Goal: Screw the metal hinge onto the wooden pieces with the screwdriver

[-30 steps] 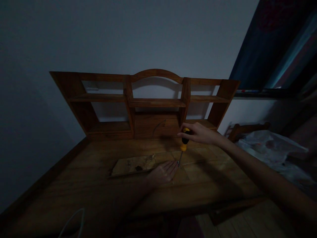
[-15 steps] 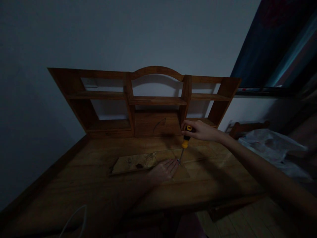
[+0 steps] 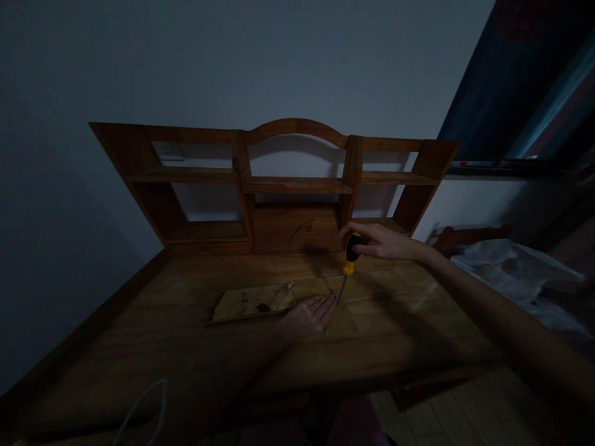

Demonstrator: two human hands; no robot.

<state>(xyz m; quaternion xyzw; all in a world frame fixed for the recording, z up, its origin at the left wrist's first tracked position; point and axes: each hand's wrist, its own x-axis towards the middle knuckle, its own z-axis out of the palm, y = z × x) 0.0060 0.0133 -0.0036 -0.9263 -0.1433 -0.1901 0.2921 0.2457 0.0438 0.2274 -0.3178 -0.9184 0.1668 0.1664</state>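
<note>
My right hand (image 3: 374,240) is closed around the black and yellow handle of a screwdriver (image 3: 349,260). Its shaft slants down to the left, and the tip meets a small shiny metal piece (image 3: 337,300) on the wooden desk (image 3: 395,347). My left hand (image 3: 309,314) lies low over the desktop with its fingers stretched out, the fingertips against that metal piece. What the metal piece is, I cannot make out in the dim light. Left of this hand lies a pale, worn wooden board (image 3: 251,301) with a dark hole in it.
A wooden shelf unit (image 3: 297,186) with an arched top rises along the back of the desk against the wall. On the right, white plastic bags (image 3: 511,266) lie by a wooden chair (image 3: 474,236). A white cord loop (image 3: 162,402) shows at the lower left.
The screwdriver handle has turned in my right hand, now showing more of its black side. My left hand stays at the metal piece. The view has shifted slightly.
</note>
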